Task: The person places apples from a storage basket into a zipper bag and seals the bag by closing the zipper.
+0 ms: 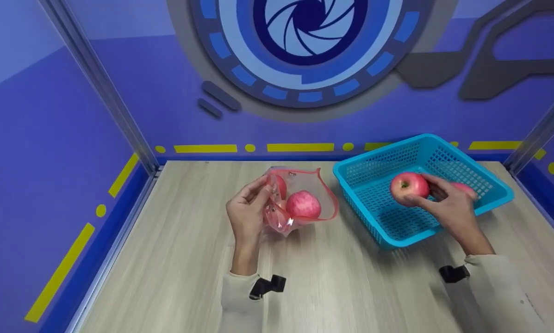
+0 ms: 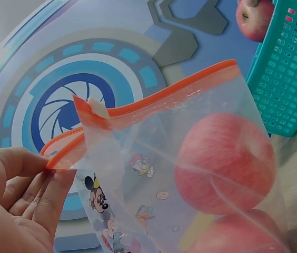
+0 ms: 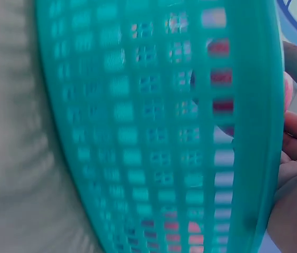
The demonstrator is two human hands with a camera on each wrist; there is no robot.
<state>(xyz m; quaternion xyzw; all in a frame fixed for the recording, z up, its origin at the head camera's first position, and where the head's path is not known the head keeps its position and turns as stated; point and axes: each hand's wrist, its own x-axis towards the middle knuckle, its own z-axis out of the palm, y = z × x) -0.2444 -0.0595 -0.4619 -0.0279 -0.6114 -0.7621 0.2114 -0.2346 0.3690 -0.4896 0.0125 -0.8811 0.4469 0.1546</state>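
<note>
My left hand (image 1: 248,212) pinches the orange-red zip edge of a clear plastic zip bag (image 2: 154,142) printed with cartoon figures. Two red apples show inside it, one apple (image 1: 303,204) near the bag's mouth. The bag's mouth gapes toward the right in the head view. My right hand (image 1: 448,208) grips another red apple (image 1: 409,188), its stem end showing, above the blue plastic basket (image 1: 383,236). Part of one more apple (image 1: 465,189) shows in the basket behind that hand. In the right wrist view the basket's wall hides most of the hand.
The basket stands at the right of the wooden table (image 1: 189,259), close to the blue printed back wall (image 1: 133,92). A metal frame post (image 1: 105,92) rises at the back left corner. Black straps sit on both sleeves.
</note>
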